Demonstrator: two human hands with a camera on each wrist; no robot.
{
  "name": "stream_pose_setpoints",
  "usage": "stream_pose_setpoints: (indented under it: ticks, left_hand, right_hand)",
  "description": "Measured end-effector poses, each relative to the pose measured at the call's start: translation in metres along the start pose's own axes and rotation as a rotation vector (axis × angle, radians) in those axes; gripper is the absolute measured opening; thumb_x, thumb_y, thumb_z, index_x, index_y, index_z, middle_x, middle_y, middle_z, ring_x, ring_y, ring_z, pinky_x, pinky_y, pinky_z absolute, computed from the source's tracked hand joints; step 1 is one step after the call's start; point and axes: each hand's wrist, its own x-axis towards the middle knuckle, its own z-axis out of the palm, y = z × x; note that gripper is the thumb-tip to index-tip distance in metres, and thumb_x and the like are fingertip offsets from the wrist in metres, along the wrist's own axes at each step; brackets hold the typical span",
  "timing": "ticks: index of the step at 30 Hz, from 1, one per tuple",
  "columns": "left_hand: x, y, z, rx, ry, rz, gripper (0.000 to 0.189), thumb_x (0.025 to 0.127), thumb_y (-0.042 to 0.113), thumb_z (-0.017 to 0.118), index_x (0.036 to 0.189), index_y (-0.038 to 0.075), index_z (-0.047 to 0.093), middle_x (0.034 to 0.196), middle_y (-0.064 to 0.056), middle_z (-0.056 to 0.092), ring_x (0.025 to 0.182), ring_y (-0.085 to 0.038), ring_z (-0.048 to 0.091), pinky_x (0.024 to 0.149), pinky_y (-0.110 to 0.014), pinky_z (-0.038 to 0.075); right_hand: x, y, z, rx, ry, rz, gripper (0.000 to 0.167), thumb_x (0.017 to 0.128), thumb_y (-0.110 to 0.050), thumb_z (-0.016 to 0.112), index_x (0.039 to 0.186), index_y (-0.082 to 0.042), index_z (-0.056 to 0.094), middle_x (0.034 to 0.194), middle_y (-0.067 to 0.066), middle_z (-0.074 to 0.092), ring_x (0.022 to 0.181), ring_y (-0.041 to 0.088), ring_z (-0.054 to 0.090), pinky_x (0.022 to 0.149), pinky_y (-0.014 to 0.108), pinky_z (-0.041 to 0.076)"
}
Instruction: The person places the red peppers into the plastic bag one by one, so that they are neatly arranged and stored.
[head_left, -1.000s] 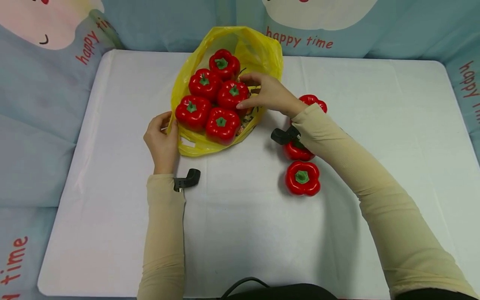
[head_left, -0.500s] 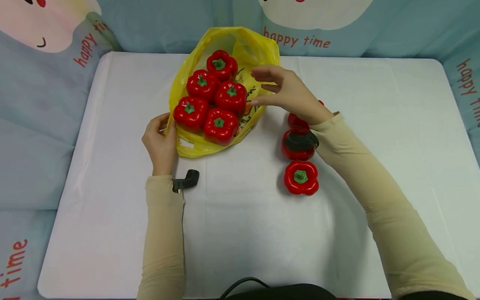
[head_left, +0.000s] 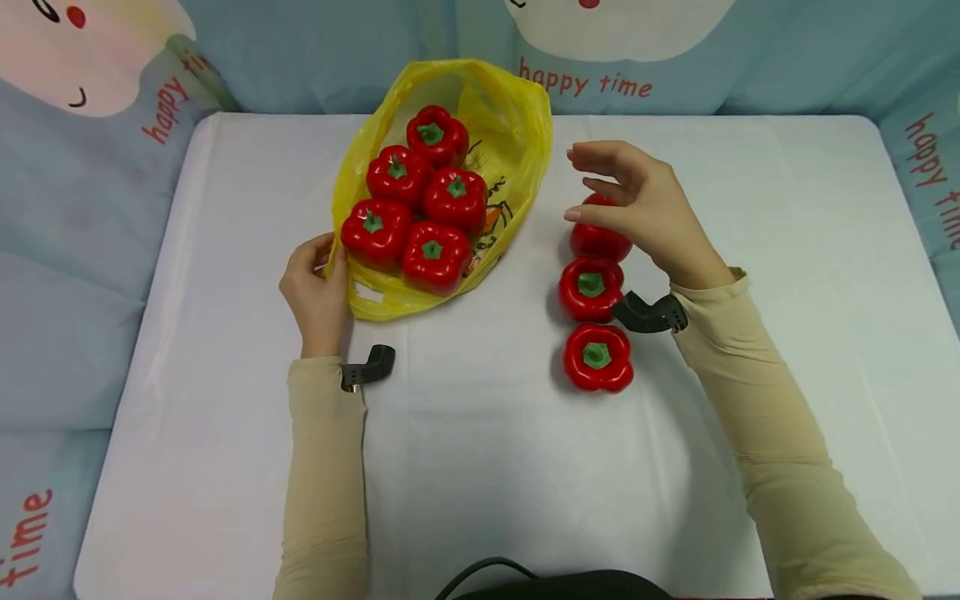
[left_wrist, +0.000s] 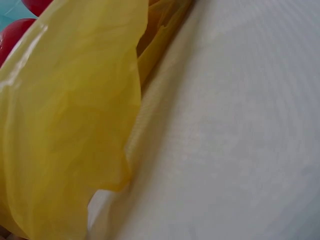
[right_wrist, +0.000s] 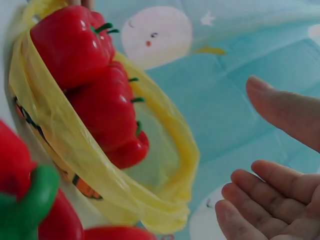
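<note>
A yellow plastic bag [head_left: 517, 125] lies with its mouth spread at the back of the table, several red bell peppers [head_left: 455, 200] inside it, green stems up. My left hand [head_left: 318, 292] pinches the bag's left rim; in the left wrist view the yellow plastic [left_wrist: 75, 110] fills the left side and that hand is almost wholly hidden. To the right of the bag, my right hand [head_left: 637, 200] hovers with relaxed, spread fingers, holding nothing. It partly covers the farthest of three red peppers standing in a column: the far pepper [head_left: 600, 242], the middle pepper [head_left: 581, 296] and the near pepper [head_left: 597, 358].
The white table [head_left: 480, 467] ends at the back against a light blue printed curtain [head_left: 315, 50]. A black wrist camera [head_left: 371, 367] juts from the left sleeve, another black wrist camera [head_left: 651, 313] from the right one. A dark cable [head_left: 480, 567] curves at the front edge.
My right hand has let go of a pepper in the bag and moved right, out over the column of peppers. The left hand stays at the bag's rim.
</note>
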Motion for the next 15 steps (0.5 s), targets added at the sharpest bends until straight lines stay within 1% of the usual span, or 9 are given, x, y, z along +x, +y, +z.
stream_pose_setpoints:
  ticks: [3, 6, 10, 13, 15]
  left_hand:
    - [-0.001, -0.001, -0.001, 0.006, 0.002, -0.001, 0.025, 0.090, 0.010, 0.062, 0.112, -0.003, 0.066, 0.107, -0.016, 0.065, 0.094, -0.018, 0.059, 0.079, -0.017, 0.044]
    - [-0.001, -0.002, -0.002, 0.011, 0.004, -0.003, 0.026, 0.090, 0.010, 0.062, 0.112, -0.003, 0.066, 0.108, -0.015, 0.065, 0.095, -0.018, 0.059, 0.080, -0.017, 0.044]
    - [-0.002, -0.002, -0.002, 0.010, 0.006, 0.004, 0.026, 0.090, 0.009, 0.062, 0.112, -0.004, 0.066, 0.108, -0.016, 0.065, 0.095, -0.019, 0.059, 0.079, -0.016, 0.043]
    - [-0.002, -0.001, 0.000, 0.002, 0.009, 0.014, 0.025, 0.090, 0.009, 0.062, 0.111, -0.004, 0.066, 0.108, -0.016, 0.066, 0.095, -0.019, 0.059, 0.078, -0.016, 0.044]
    - [-0.001, -0.001, 0.001, -0.005, 0.012, 0.019, 0.025, 0.090, 0.009, 0.062, 0.111, -0.004, 0.066, 0.107, -0.016, 0.066, 0.094, -0.019, 0.060, 0.078, -0.017, 0.044]
  right_hand:
    - [-0.008, 0.003, -0.006, 0.034, 0.041, 0.006, 0.055, 0.078, 0.002, 0.073, 0.129, -0.002, 0.054, 0.131, 0.010, 0.052, 0.122, 0.021, 0.047, 0.100, 0.031, 0.040]
    - [-0.014, 0.008, -0.011, 0.101, 0.083, -0.004, 0.054, 0.077, 0.004, 0.072, 0.128, 0.000, 0.055, 0.130, 0.012, 0.053, 0.122, 0.023, 0.046, 0.101, 0.033, 0.039]
    - [-0.021, 0.017, -0.020, 0.166, 0.142, -0.015, 0.053, 0.076, 0.007, 0.072, 0.126, 0.002, 0.056, 0.128, 0.015, 0.054, 0.120, 0.025, 0.047, 0.100, 0.030, 0.039]
    - [-0.024, 0.024, -0.026, 0.149, 0.181, 0.000, 0.052, 0.076, 0.006, 0.072, 0.125, 0.000, 0.057, 0.128, 0.015, 0.053, 0.119, 0.025, 0.048, 0.099, 0.026, 0.040]
    - [-0.026, 0.029, -0.030, 0.109, 0.200, 0.017, 0.052, 0.077, 0.006, 0.072, 0.126, 0.000, 0.057, 0.129, 0.015, 0.053, 0.118, 0.024, 0.048, 0.098, 0.025, 0.041]
